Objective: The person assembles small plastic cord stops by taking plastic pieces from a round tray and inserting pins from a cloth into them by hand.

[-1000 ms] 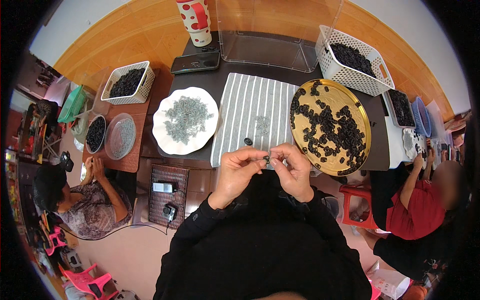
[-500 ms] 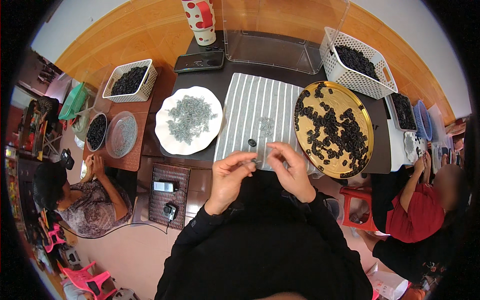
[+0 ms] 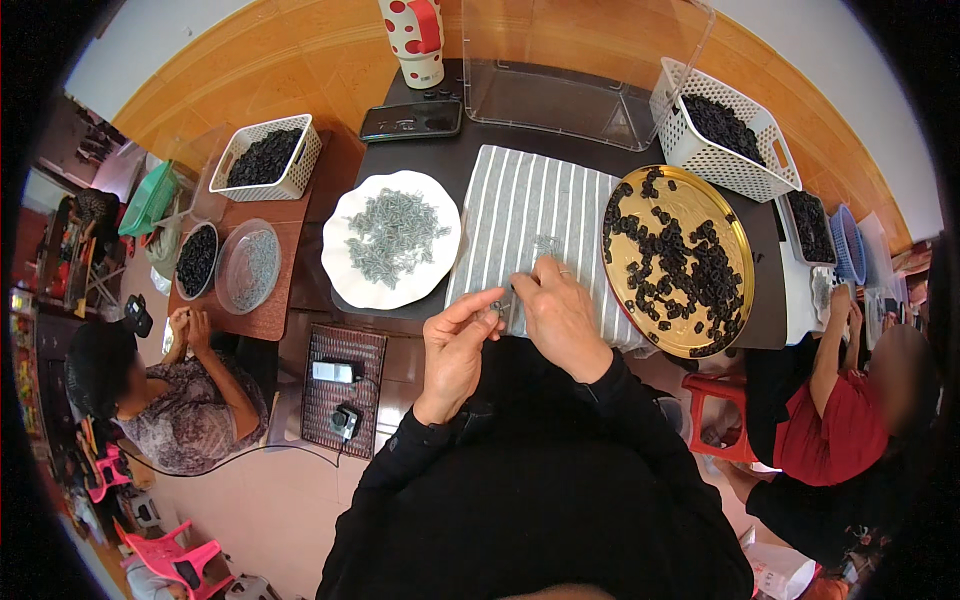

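My left hand [image 3: 455, 355] is closed in a pinch on a small greyish piece [image 3: 497, 307], too small to make out fully, just above the near edge of the striped cloth [image 3: 490, 220]. Beside it, my right hand [image 3: 562, 318] reaches down to the cloth, its thumb and fingertips closed at a small black oval piece, mostly hidden by the fingers. A little group of slim silvery pins [image 3: 545, 244] lies on the cloth beyond the right hand. On the left, a white scalloped plate [image 3: 340, 270] bears a heap of similar pins. A round gold tray [image 3: 625, 275] on the right carries many small black pieces.
Behind the cloth stands a clear plastic box [image 3: 560, 100], with a phone [image 3: 410, 120] and a spotted tumbler [image 3: 413, 45] to its left. A white basket [image 3: 690, 145] of black pieces is at back right. Other people sit working at both sides.
My right hand has come down onto the cloth and its fingers have closed over the black oval piece that lay exposed. The left still pinches its small piece. The view has shifted slightly.
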A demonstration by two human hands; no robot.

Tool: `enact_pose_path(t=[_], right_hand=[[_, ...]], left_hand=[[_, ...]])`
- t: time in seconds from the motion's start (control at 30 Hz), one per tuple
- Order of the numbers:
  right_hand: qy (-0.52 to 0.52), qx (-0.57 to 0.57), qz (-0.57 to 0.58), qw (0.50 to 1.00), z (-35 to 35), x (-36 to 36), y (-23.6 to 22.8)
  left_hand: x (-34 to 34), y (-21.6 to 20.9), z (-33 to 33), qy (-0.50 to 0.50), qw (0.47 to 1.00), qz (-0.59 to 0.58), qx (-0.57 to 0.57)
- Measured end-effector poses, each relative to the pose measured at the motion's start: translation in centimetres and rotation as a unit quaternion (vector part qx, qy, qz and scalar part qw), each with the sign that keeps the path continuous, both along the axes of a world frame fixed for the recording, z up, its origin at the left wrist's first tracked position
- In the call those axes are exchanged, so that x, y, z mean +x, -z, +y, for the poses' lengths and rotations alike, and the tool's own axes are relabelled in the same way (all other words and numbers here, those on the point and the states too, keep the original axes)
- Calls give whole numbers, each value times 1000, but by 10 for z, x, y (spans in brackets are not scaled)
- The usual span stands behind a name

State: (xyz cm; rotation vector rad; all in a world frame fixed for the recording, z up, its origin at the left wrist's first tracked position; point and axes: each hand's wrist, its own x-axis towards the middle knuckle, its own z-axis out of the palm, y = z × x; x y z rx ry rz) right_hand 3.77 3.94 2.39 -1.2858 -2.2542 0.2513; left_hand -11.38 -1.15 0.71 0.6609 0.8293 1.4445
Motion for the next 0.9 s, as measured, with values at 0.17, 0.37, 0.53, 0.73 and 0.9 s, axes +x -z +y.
enact_pose_path(t=[0.17,0.37,0.53,0.73,0.9], right_hand=[[-35,-51,8,998,-6,10,-3],[-47,-10,61,997,-14,29,-1],[-35,31,21,999,-23,38,-6],[32,-143,299,943,-26,46,9],[37,-338,623,705,-25,46,7]], left_hand=[[-2,4,1,22,1000,15,-8],[1,3,2,29,999,11,-20],[4,1,2,35,999,31,-15],[14,-2,2,61,996,60,2],[28,-9,-1,77,993,89,26]])
